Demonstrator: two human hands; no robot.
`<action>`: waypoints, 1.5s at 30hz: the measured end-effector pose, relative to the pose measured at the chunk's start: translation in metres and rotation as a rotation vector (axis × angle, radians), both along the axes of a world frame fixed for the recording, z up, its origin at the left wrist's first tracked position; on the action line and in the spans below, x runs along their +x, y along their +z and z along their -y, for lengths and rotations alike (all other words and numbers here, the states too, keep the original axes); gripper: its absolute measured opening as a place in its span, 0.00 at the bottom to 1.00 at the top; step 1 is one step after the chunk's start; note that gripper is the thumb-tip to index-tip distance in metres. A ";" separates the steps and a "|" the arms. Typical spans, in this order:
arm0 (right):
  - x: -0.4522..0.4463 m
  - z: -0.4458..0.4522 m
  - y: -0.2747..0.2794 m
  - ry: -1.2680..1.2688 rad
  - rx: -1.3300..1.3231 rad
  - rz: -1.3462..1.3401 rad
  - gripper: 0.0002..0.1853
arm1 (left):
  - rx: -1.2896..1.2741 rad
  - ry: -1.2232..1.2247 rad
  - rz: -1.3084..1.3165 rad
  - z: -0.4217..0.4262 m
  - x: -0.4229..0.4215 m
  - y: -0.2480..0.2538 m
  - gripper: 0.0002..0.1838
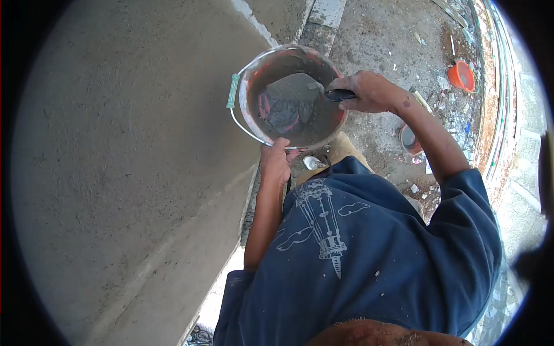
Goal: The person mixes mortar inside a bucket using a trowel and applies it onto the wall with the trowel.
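A mortar-smeared bucket point(251, 83) is held up in front of my body, its mouth towards me. Grey wet mortar point(288, 115) lies inside, with streaks of pink showing. My left hand point(276, 162) grips the bucket's near rim, thumb over the edge. The wire handle with its green grip point(233, 91) hangs over the left side. In my right hand point(369, 93), closed at the right rim, is the black handle of a trowel point(339, 95). Its blade reaches into the bucket and is coated grey, so its outline is hard to make out.
A grey plastered wall point(127, 144) rises close on my left. Debris litters the ground point(375, 52) to the right. An orange bucket point(461, 76) stands there, and another container point(410, 140) with grey contents sits nearer, partly behind my right forearm.
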State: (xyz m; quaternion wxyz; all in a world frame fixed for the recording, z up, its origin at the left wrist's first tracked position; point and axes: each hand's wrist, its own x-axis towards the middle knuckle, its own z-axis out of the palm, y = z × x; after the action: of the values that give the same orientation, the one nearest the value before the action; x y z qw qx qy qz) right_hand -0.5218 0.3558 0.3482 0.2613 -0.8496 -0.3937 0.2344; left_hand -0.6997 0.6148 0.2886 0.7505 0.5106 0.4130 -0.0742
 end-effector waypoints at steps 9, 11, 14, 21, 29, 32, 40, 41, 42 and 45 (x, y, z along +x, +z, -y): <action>-0.090 -0.071 0.063 0.107 -0.328 0.560 0.15 | 0.335 -0.161 0.299 0.022 -0.020 0.041 0.33; -0.071 -0.070 0.071 -0.030 -0.292 0.634 0.15 | 0.404 -0.051 0.403 0.026 -0.024 0.049 0.25; -0.072 -0.067 0.035 -0.006 -0.332 0.655 0.14 | 0.402 0.054 0.373 0.036 -0.029 0.068 0.29; -0.077 -0.067 0.028 -0.135 -0.125 0.596 0.12 | 0.414 0.004 0.341 0.029 -0.022 0.067 0.35; -0.035 -0.062 0.080 -0.077 -0.228 0.754 0.10 | 0.468 0.026 0.362 0.052 -0.021 0.072 0.36; -0.031 -0.059 0.069 -0.005 -0.413 0.615 0.11 | 0.480 0.076 0.397 0.056 -0.011 0.092 0.34; -0.028 -0.054 0.081 -0.216 -0.214 0.539 0.12 | 0.450 0.108 0.441 0.060 -0.004 0.087 0.31; -0.033 -0.054 0.076 -0.136 -0.243 0.553 0.12 | 0.451 0.118 0.456 0.066 -0.003 0.093 0.30; -0.042 -0.056 0.067 -0.058 -0.269 0.568 0.12 | 0.455 0.128 0.474 0.068 -0.001 0.096 0.30; -0.053 -0.051 0.077 0.090 -0.307 0.641 0.11 | 0.459 0.115 0.487 0.062 0.001 0.097 0.32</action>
State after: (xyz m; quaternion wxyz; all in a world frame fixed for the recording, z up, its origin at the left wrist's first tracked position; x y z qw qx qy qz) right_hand -0.5747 0.4067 0.4257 -0.0166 -0.8911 -0.4528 0.0238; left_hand -0.6989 0.5532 0.3852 0.6955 0.6449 0.2556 0.1874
